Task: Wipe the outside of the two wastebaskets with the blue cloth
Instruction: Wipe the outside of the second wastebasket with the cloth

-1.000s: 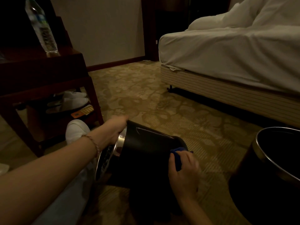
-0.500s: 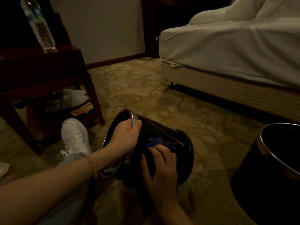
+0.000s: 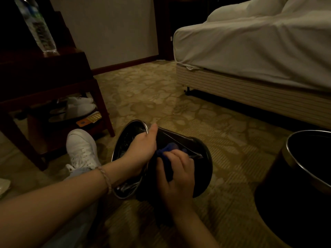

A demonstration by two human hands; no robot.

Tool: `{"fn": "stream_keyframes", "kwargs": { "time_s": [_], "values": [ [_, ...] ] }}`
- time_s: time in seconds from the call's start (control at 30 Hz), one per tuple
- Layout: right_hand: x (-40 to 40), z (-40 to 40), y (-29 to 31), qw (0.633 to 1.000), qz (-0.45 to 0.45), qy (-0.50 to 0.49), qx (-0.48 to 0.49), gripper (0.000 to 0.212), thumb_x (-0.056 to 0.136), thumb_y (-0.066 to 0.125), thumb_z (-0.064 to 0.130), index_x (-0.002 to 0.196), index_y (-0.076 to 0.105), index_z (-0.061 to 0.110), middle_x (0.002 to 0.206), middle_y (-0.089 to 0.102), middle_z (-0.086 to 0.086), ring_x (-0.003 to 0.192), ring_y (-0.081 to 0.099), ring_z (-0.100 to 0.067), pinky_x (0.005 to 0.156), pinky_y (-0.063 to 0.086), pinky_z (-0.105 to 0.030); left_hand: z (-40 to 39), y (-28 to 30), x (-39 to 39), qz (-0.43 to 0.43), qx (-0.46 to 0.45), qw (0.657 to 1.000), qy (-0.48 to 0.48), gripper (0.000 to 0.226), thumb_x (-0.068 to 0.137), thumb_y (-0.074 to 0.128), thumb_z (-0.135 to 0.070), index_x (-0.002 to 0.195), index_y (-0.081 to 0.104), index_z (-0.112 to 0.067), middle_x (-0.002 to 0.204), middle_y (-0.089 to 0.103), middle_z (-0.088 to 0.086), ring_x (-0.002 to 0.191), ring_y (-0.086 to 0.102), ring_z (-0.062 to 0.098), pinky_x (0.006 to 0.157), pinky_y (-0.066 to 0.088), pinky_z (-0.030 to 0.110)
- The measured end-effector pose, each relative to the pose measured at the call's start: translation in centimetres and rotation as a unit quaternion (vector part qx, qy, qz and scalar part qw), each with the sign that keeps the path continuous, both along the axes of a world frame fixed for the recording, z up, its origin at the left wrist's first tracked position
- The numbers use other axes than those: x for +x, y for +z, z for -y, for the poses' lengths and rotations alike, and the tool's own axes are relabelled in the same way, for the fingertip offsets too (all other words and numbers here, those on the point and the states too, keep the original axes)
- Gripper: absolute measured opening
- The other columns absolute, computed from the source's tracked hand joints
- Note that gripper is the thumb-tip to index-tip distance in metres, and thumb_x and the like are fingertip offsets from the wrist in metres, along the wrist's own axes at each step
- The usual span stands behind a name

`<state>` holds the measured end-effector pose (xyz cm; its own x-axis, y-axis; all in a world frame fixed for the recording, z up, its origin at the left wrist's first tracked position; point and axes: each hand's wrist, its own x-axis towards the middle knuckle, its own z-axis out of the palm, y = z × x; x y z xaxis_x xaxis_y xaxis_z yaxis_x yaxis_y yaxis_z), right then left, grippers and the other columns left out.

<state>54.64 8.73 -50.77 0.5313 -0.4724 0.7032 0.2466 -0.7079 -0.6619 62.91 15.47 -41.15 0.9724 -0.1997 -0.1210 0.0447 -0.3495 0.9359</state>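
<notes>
A black wastebasket (image 3: 202, 158) with a silver rim lies tipped on its side on the carpet, mouth toward the left. My left hand (image 3: 141, 149) grips its rim, fingers curled inside the mouth. My right hand (image 3: 176, 169) holds the blue cloth (image 3: 167, 149) bunched against the basket's dark outer wall, just right of the left hand. A second black wastebasket (image 3: 293, 176) stands upright at the right edge, with neither hand on it.
A dark wooden table (image 3: 53, 83) at the left carries a plastic water bottle (image 3: 38, 27), with slippers under it. My white sneaker (image 3: 81, 149) rests beside the tipped basket. A bed (image 3: 250, 56) fills the right back. Patterned carpet (image 3: 161, 97) lies between.
The tipped basket has turned so its mouth faces more toward me. My right hand with the cloth slid from the basket's far end up beside the left hand near the rim.
</notes>
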Motion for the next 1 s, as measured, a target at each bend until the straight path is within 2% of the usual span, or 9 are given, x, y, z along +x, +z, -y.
{"fn": "stream_keyframes", "kwargs": {
  "time_s": [0.07, 0.17, 0.27, 0.37, 0.57, 0.77, 0.87, 0.93, 1.0],
  "values": [
    [0.9, 1.0, -0.6, 1.0, -0.003, -0.004, -0.005, 0.03, 0.095, 0.056, 0.038, 0.109, 0.068, 0.014, 0.113, 0.063, -0.001, 0.099, 0.056, -0.019, 0.088, 0.036, -0.011, -0.6, 0.2, 0.7, -0.005, 0.0, 1.0, -0.011, 0.062, 0.097, 0.035, -0.056, 0.07, 0.063, -0.008, 0.058, 0.06, 0.003, 0.06, 0.058, 0.02, 0.062, 0.043, 0.032],
    [1.9, 3.0, -2.2, 0.997, -0.06, -0.03, 0.026, 0.035, 0.094, 0.05, 0.044, 0.109, 0.067, 0.018, 0.113, 0.061, 0.001, 0.101, 0.055, -0.021, 0.089, 0.042, -0.02, -1.8, 0.7, 2.1, -0.033, 0.012, 0.999, -0.024, 0.052, 0.101, 0.037, -0.046, 0.082, 0.07, -0.011, 0.06, 0.07, -0.003, 0.057, 0.067, 0.014, 0.06, 0.046, 0.027],
    [2.2, 5.4, -4.6, 0.988, -0.119, -0.058, 0.076, 0.04, 0.092, 0.042, 0.049, 0.106, 0.065, 0.02, 0.109, 0.058, 0.003, 0.097, 0.056, -0.024, 0.085, 0.034, -0.014, -3.2, 0.9, 3.3, -0.058, 0.016, 0.998, -0.014, 0.05, 0.1, 0.037, -0.048, 0.101, 0.071, -0.01, 0.088, 0.076, 0.007, 0.083, 0.072, 0.023, 0.083, 0.053, 0.035],
    [2.1, 5.9, -5.4, 0.986, -0.137, -0.073, 0.066, 0.034, 0.092, 0.044, 0.047, 0.103, 0.063, 0.021, 0.106, 0.056, 0.003, 0.093, 0.054, -0.022, 0.083, 0.042, -0.029, -4.0, 0.8, 4.0, -0.05, 0.023, 0.998, 0.017, 0.054, 0.097, 0.037, -0.054, 0.107, 0.068, -0.01, 0.101, 0.073, 0.01, 0.096, 0.068, 0.025, 0.097, 0.048, 0.044],
    [1.6, -1.3, -2.0, 0.993, -0.108, 0.015, -0.043, 0.024, 0.094, 0.051, 0.044, 0.108, 0.062, 0.027, 0.115, 0.056, 0.007, 0.098, 0.049, -0.017, 0.08, 0.037, -0.02, -4.5, -0.1, 3.8, -0.011, -0.015, 0.999, 0.04, 0.042, 0.099, 0.042, -0.045, 0.099, 0.069, -0.013, 0.1, 0.072, 0.016, 0.095, 0.068, 0.034, 0.092, 0.052, 0.051],
    [3.1, -3.6, 0.5, 0.991, -0.08, 0.031, -0.107, 0.025, 0.094, 0.051, 0.046, 0.112, 0.059, 0.029, 0.118, 0.055, 0.007, 0.096, 0.049, -0.018, 0.069, 0.046, -0.025, -5.4, -0.2, 3.2, 0.007, 0.023, 1.0, -0.02, 0.051, 0.099, 0.04, -0.048, 0.109, 0.065, -0.005, 0.101, 0.069, 0.022, 0.092, 0.066, 0.035, 0.084, 0.05, 0.044],
    [3.6, -0.7, -0.3, 0.991, -0.112, -0.024, -0.073, 0.027, 0.095, 0.047, 0.045, 0.109, 0.062, 0.027, 0.116, 0.058, 0.005, 0.096, 0.05, -0.017, 0.074, 0.038, -0.021, -6.0, 0.0, 3.4, -0.025, 0.0, 0.998, -0.057, 0.045, 0.1, 0.038, -0.045, 0.117, 0.062, -0.01, 0.111, 0.069, 0.02, 0.103, 0.066, 0.037, 0.082, 0.054, 0.041],
    [3.7, 2.0, -2.0, 0.988, -0.13, -0.084, -0.024, 0.033, 0.094, 0.045, 0.045, 0.107, 0.065, 0.023, 0.113, 0.06, 0.002, 0.094, 0.054, -0.021, 0.078, 0.028, -0.019, -6.5, 0.1, 3.6, -0.032, -0.013, 0.997, -0.069, 0.044, 0.101, 0.038, -0.043, 0.118, 0.062, -0.012, 0.112, 0.07, 0.019, 0.103, 0.067, 0.035, 0.086, 0.053, 0.042],
    [3.1, 4.4, -3.8, 0.985, -0.13, -0.114, 0.025, 0.035, 0.094, 0.043, 0.045, 0.105, 0.065, 0.02, 0.11, 0.06, 0.002, 0.093, 0.056, -0.025, 0.079, 0.028, -0.02, -6.6, 0.2, 3.5, -0.034, -0.013, 0.996, -0.078, 0.044, 0.101, 0.038, -0.044, 0.117, 0.064, -0.013, 0.111, 0.071, 0.016, 0.104, 0.067, 0.033, 0.093, 0.05, 0.045]
  ]
}}
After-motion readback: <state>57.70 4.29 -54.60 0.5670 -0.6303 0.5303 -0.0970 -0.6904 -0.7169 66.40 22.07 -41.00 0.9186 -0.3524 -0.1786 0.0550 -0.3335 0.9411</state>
